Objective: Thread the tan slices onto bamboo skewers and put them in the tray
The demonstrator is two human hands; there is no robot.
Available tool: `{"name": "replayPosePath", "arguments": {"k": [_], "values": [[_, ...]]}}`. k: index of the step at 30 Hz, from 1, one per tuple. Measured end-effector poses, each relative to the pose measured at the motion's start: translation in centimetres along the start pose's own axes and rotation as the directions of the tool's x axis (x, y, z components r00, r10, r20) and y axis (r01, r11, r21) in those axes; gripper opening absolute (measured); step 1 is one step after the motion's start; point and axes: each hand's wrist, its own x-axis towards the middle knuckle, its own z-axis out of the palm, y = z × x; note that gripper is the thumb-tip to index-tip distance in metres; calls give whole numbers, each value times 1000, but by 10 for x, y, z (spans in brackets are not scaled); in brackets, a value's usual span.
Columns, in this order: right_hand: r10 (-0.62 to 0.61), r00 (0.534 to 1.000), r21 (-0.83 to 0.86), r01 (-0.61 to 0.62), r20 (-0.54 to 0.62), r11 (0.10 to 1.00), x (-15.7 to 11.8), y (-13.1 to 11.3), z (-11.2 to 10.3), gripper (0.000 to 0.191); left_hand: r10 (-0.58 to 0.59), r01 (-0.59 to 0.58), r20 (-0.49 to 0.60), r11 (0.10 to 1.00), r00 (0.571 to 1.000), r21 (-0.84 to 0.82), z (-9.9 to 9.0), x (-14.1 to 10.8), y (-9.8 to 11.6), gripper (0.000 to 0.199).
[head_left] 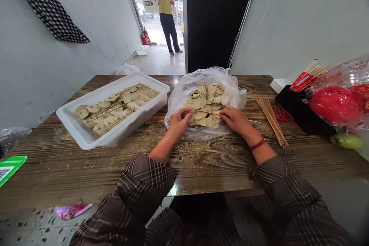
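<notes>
A thin wooden skewer [206, 112] runs level between my two hands, above a clear plastic bag [180, 96] spread open on the table. Inside the bag lies a heap of pale, thin round slices [201, 102]. My left hand [179, 122] is closed in a pinch at the skewer's left end. Further along, my right hand [236, 120] grips the same skewer, and a short stick end shows beyond its fingers. Whether a slice is on the skewer, I cannot tell. Left of the bag, a white plastic tray [70, 123] holds rows of threaded slices [111, 108].
Loose skewers [271, 121] lie right of the bag, beside red-handled scissors [283, 115]. A black box [305, 113] with red-wrapped sticks and red packages [336, 103] stand at the right. The wooden table [121, 173] carries everything. A person in yellow [164, 2] stands at the doorway.
</notes>
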Motion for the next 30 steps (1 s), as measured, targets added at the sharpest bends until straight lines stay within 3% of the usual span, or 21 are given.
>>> {"name": "replayPosePath", "arguments": {"k": [6, 12, 18, 24, 28, 30], "values": [[16, 1000, 255, -12, -14, 967, -15, 17, -39, 22, -16, 16, -10, 1000, 1000, -22, 0, 0, 0, 31], [81, 997, 295, -78, 1, 952, -23, 24, -53, 23, -40, 40, 7, 999, 999, -8, 0, 0, 1, 35], [50, 986, 134, -28, -162, 991, -14, 13, -42, 21, -27, 26, 26, 1000, 999, 12, 0, 0, 2, 36], [83, 906, -99, -136, -414, 986, -6, -16, -6, 25, 10, -12, 49, 998, 999, 57, 0, 1, 2, 34], [62, 912, -217, -162, -404, 963, -1, -26, 9, 34, 196, -195, 27, 937, 980, 291, 5, -4, 13, 26], [62, 912, -252, -177, -406, 951, 1, -25, 9, 36, 332, -358, 134, 837, 934, 415, 14, -13, 23, 21]]}}
